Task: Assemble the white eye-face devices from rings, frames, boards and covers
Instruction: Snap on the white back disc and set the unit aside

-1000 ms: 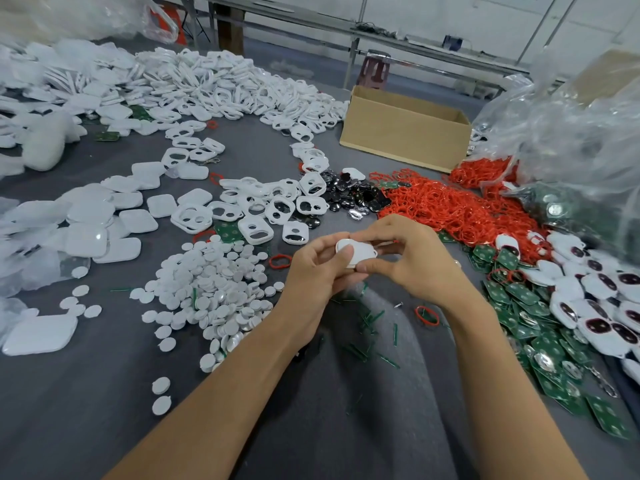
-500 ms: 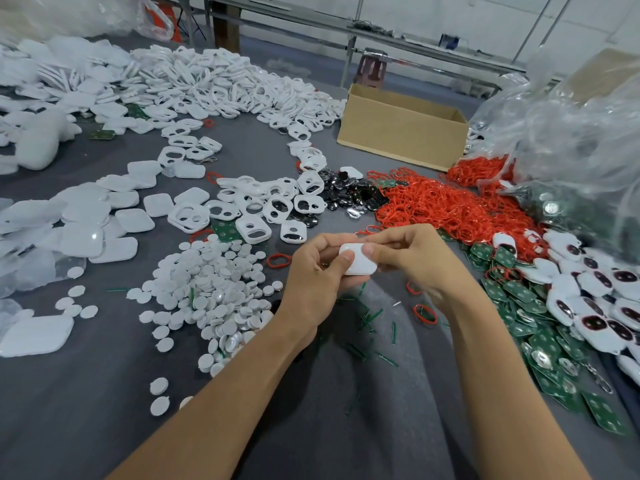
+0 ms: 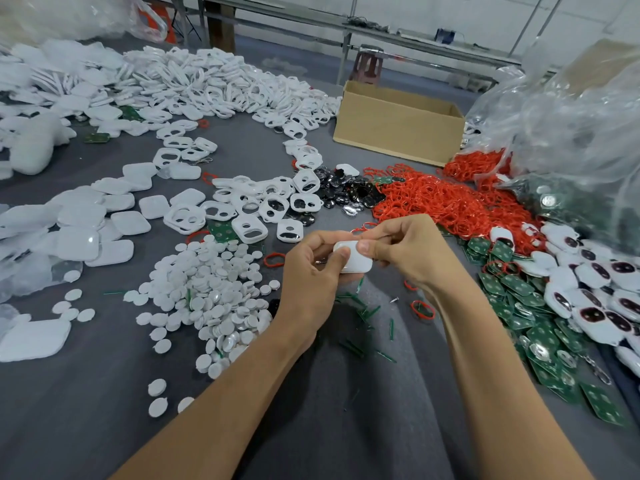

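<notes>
Both hands are meeting over the grey table [image 3: 104, 410], pinching one white device shell [image 3: 353, 259] between them. The left hand [image 3: 311, 271] is curling under and around the shell's left side, thumb pressing on its top edge; the right hand [image 3: 412, 251] is closing on its right side, thumb lying across the top. The shell is sitting just in front of the heap of red rings [image 3: 446, 202]. White round discs [image 3: 207, 292] are lying left of the shell, white eye-hole frames [image 3: 249, 230] beyond it, green circuit boards [image 3: 540, 327] and finished eye-face devices [image 3: 595, 306] to its right. A cardboard box [image 3: 398, 123] is standing far behind the rings.
</notes>
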